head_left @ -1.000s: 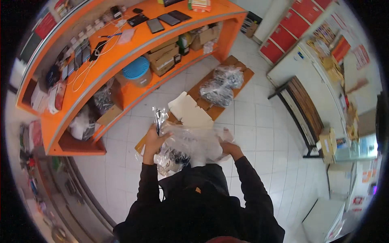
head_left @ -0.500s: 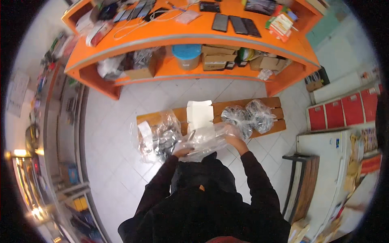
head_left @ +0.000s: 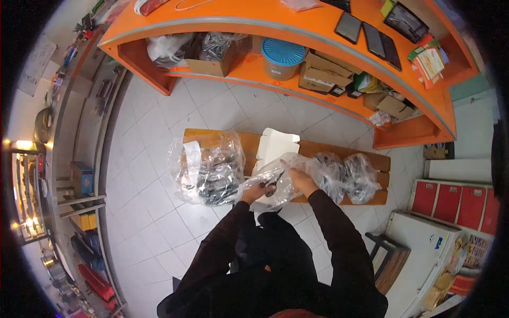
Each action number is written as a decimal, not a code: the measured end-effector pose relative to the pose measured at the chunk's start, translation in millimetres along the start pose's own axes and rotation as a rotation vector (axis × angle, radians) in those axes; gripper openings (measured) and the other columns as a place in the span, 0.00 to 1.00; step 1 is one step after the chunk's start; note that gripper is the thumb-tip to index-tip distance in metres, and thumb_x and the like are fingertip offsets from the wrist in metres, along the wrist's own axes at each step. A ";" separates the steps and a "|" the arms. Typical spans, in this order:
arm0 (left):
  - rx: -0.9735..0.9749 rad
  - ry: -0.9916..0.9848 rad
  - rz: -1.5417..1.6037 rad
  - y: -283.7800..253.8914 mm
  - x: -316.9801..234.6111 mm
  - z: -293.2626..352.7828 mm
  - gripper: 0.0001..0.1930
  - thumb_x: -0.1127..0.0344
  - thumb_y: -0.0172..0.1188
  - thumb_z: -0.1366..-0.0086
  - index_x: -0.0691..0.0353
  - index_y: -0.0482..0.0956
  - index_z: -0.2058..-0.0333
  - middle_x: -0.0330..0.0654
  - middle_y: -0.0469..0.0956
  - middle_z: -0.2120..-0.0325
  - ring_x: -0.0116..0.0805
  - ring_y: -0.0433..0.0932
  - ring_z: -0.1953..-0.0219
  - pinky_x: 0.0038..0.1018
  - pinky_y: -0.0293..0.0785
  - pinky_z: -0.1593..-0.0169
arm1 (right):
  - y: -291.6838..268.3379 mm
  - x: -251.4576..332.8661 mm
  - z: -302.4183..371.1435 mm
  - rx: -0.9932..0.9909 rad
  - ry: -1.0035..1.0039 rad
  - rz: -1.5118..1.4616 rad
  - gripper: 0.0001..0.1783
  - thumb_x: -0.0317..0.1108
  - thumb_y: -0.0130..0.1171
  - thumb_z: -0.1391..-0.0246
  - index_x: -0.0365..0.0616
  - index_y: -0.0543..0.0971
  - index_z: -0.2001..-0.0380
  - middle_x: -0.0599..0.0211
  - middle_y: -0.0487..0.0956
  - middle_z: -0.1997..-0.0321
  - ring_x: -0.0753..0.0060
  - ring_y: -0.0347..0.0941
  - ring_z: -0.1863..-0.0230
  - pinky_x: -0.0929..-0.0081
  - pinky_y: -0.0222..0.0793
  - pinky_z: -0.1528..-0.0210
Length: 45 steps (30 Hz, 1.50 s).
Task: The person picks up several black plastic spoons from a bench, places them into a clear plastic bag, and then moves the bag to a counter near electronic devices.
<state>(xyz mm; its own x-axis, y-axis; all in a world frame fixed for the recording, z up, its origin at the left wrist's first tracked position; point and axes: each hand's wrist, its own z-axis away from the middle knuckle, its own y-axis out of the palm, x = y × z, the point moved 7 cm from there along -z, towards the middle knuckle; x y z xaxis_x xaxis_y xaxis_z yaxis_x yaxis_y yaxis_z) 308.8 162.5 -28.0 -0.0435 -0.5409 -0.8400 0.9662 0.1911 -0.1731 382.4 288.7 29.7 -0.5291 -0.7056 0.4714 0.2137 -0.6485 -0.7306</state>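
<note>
A pair of dark-handled scissors (head_left: 272, 188) sits at the fingers of my left hand (head_left: 254, 192), which is closed on the handles; the blades point up and away over a clear plastic bag (head_left: 283, 199). My right hand (head_left: 301, 182) grips the upper right part of this bag, its fingers partly hidden by the film. The bag stretches between both hands above the near edge of a wooden bench (head_left: 309, 150). Just beyond lies an unfolded white cardboard box (head_left: 279, 144). Left of my hands stands a large clear bag of dark items (head_left: 214, 177).
Two more filled plastic bags (head_left: 362, 179) rest on the bench's right side. An orange counter (head_left: 238, 24) stands ahead, with a blue-lidded tub (head_left: 283, 55) and cardboard boxes on its lower shelf. A white refrigerator (head_left: 421, 246) is at the right, glass shelving (head_left: 87, 124) at the left.
The scissors now show clearly at my left hand. My hands have drawn closer together, bunching the clear bag. The whole view has turned and shifted.
</note>
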 end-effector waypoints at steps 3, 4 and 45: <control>-0.158 0.116 -0.267 -4.7 24.2 -6.5 0.21 0.54 0.57 0.53 0.67 0.69 0.67 0.42 0.70 0.72 0.30 0.68 0.68 0.26 0.64 0.64 | 29.3 10.1 -33.5 0.241 0.056 0.372 0.34 0.27 0.51 0.66 0.49 0.57 0.49 0.47 0.60 0.50 0.51 0.57 0.50 0.64 0.50 0.47; -0.220 0.220 -0.547 1.1 8.5 -13.7 0.20 0.56 0.56 0.52 0.68 0.69 0.66 0.43 0.71 0.69 0.32 0.69 0.64 0.27 0.64 0.61 | 33.3 -7.7 -38.2 -0.029 0.046 0.382 0.27 0.34 0.54 0.65 0.42 0.65 0.56 0.49 0.66 0.56 0.54 0.61 0.53 0.64 0.55 0.51; 0.390 0.024 -0.940 -181.5 134.1 -61.5 0.17 0.64 0.54 0.55 0.63 0.68 0.65 0.48 0.66 0.58 0.45 0.66 0.57 0.33 0.65 0.60 | 85.9 226.1 -111.0 -0.161 -0.224 0.342 0.10 0.32 0.49 0.66 0.42 0.77 0.78 0.56 0.68 0.68 0.61 0.58 0.55 0.60 0.45 0.49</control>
<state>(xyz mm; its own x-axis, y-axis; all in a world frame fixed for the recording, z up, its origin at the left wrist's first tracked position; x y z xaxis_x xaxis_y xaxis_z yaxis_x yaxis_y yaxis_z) 111.9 105.7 -140.8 -0.8291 -0.3172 -0.4604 0.5531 -0.5857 -0.5925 190.0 105.1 18.7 -0.2552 -0.9281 0.2711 0.2057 -0.3261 -0.9227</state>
